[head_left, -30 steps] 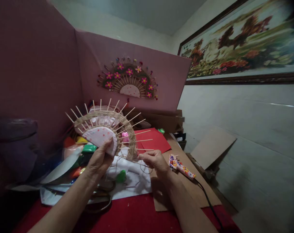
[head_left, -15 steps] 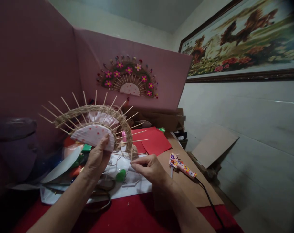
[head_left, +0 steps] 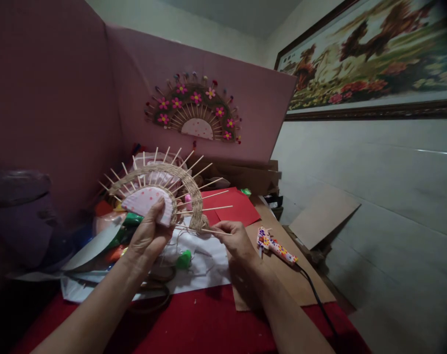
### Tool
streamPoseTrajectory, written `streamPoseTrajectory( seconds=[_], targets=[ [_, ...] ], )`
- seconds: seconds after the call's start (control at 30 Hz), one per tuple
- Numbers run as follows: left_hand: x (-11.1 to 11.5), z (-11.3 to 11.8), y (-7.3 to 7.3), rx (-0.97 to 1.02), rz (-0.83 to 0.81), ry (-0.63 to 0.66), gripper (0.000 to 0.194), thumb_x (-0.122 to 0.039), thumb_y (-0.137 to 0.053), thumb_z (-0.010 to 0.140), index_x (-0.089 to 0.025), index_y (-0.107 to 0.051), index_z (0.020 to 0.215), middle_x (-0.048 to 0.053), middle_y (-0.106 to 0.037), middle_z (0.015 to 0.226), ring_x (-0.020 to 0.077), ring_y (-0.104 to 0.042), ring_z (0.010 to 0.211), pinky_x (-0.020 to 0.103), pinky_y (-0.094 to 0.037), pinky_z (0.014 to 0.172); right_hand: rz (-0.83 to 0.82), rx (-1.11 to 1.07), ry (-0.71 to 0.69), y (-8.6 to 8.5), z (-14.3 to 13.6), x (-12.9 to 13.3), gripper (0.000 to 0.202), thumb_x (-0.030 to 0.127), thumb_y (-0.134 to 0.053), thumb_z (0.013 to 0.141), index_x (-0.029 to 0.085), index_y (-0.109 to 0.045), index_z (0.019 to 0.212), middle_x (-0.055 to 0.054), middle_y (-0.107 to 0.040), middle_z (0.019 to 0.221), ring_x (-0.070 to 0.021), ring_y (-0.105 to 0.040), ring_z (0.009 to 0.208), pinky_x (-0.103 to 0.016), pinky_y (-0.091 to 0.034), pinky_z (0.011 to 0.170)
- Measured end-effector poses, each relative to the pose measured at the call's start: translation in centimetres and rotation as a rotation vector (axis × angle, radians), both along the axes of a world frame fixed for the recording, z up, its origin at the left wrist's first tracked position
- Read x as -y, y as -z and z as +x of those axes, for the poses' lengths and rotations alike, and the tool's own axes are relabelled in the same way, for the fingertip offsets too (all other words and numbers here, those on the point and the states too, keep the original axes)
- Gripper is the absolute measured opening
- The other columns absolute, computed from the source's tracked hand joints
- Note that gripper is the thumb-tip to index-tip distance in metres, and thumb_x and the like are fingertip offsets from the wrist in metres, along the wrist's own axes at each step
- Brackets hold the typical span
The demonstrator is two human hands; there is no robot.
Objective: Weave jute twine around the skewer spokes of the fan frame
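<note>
My left hand [head_left: 152, 233] grips a half-round woven fan [head_left: 196, 196] by its base. The base is a half disc covered in white cloth with pinkish dots [head_left: 146, 201], and thin wooden sticks [head_left: 205, 170] spread out from it. A curved band of twine [head_left: 164, 169] is woven between the sticks. At the band's lower right end, my right hand [head_left: 233, 241] is closed in a pinch on the twine, beside the lowest stick. The strand itself is mostly hidden by the fingers.
A flower-patterned glue gun [head_left: 277, 248] with a black cord lies on brown cardboard [head_left: 286, 285] to the right. Red sheets [head_left: 238, 211] lie behind. A green object [head_left: 184, 259] rests on white paper. A flower-decorated fan [head_left: 197, 113] hangs on the pink board [head_left: 260, 108].
The fan has turned and shifted slightly right and appears smaller. My right hand has moved up and right, from below the band's end to beside the lowest stick.
</note>
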State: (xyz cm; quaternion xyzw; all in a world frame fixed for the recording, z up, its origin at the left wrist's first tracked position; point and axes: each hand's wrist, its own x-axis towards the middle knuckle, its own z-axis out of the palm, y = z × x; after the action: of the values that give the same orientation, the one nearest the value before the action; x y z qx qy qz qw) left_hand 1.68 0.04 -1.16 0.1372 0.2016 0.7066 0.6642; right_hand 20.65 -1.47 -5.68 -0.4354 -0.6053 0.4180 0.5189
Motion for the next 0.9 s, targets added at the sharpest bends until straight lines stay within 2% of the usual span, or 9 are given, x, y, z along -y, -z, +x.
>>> streamPoseTrajectory(
  seconds=[0.17, 0.3, 0.47, 0.6, 0.7, 0.8, 0.9],
  targets=[
    [-0.2, 0.2, 0.6, 0.000, -0.026, 0.023, 0.013, -0.007, -0.056, 0.077, -0.018, -0.061, 0.080, -0.002, -0.068, 0.072, 0.0108, -0.064, 0.061, 0.021, -0.054, 0.059, 0.113, -0.047, 0.118, -0.3, 0.0, -0.2, 0.031, 0.044, -0.065, 0.068, 0.013, -0.064, 0.064, 0.000, -0.058, 0.059, -0.0096, -0.048, 0.055, -0.021, -0.037, 0.052],
    [0.1, 0.6, 0.4, 0.031, -0.053, 0.033, 0.015, -0.005, -0.051, 0.079, -0.017, -0.060, 0.078, -0.003, -0.067, 0.069, 0.0094, -0.064, 0.060, 0.020, -0.054, 0.058, 0.022, -0.011, 0.100, 0.4, -0.6, -0.3, 0.033, 0.047, -0.066, 0.064, 0.013, -0.067, 0.064, -0.003, -0.060, 0.059, -0.0122, -0.051, 0.056, -0.022, -0.038, 0.051],
    [0.4, 1.1, 0.6, 0.051, -0.055, 0.049, 0.014, -0.005, -0.051, 0.079, -0.016, -0.060, 0.082, 0.000, -0.068, 0.072, 0.0107, -0.064, 0.062, 0.021, -0.054, 0.058, -0.070, 0.056, -0.042, 1.4, -1.1, -0.2, 0.031, 0.045, -0.068, 0.060, 0.015, -0.070, 0.068, -0.002, -0.063, 0.062, -0.0138, -0.053, 0.058, -0.023, -0.039, 0.053],
    [0.1, 1.2, 1.2, 0.050, -0.014, 0.092, 0.013, -0.007, -0.056, 0.077, -0.014, -0.061, 0.087, 0.004, -0.069, 0.080, 0.0143, -0.065, 0.071, 0.025, -0.054, 0.062, -0.065, 0.053, -0.106, 1.4, -1.2, -0.1, 0.026, 0.040, -0.068, 0.061, 0.014, -0.068, 0.063, 0.000, -0.061, 0.061, -0.0116, -0.051, 0.058, -0.023, -0.039, 0.055],
    [0.0, 1.1, 1.4, 0.057, 0.004, 0.069, 0.015, -0.005, -0.058, 0.074, -0.014, -0.061, 0.086, 0.003, -0.069, 0.080, 0.0133, -0.065, 0.071, 0.024, -0.054, 0.065, -0.149, 0.069, -0.183, 1.3, -1.3, 0.1, 0.021, 0.036, -0.071, 0.057, 0.016, -0.067, 0.060, 0.002, -0.059, 0.059, -0.0093, -0.047, 0.056, -0.022, -0.037, 0.054],
    [0.0, 1.1, 1.4, 0.047, 0.024, 0.041, 0.014, -0.004, -0.057, 0.075, -0.014, -0.061, 0.084, 0.003, -0.068, 0.077, 0.0125, -0.064, 0.068, 0.024, -0.054, 0.065, -0.276, 0.092, -0.364, 0.8, -1.3, 0.5, 0.023, 0.036, -0.075, 0.052, 0.016, -0.068, 0.061, 0.002, -0.058, 0.057, -0.0087, -0.047, 0.055, -0.021, -0.036, 0.054],
    [0.2, 1.1, 1.1, 0.046, 0.023, 0.041, 0.012, -0.005, -0.055, 0.076, -0.014, -0.061, 0.082, 0.002, -0.068, 0.074, 0.0119, -0.064, 0.065, 0.024, -0.053, 0.063, -0.304, 0.127, -0.543, -0.3, -1.0, 1.3, 0.023, 0.037, -0.073, 0.057, 0.016, -0.071, 0.066, 0.001, -0.060, 0.058, -0.0087, -0.048, 0.055, -0.021, -0.036, 0.056]
  ],
)
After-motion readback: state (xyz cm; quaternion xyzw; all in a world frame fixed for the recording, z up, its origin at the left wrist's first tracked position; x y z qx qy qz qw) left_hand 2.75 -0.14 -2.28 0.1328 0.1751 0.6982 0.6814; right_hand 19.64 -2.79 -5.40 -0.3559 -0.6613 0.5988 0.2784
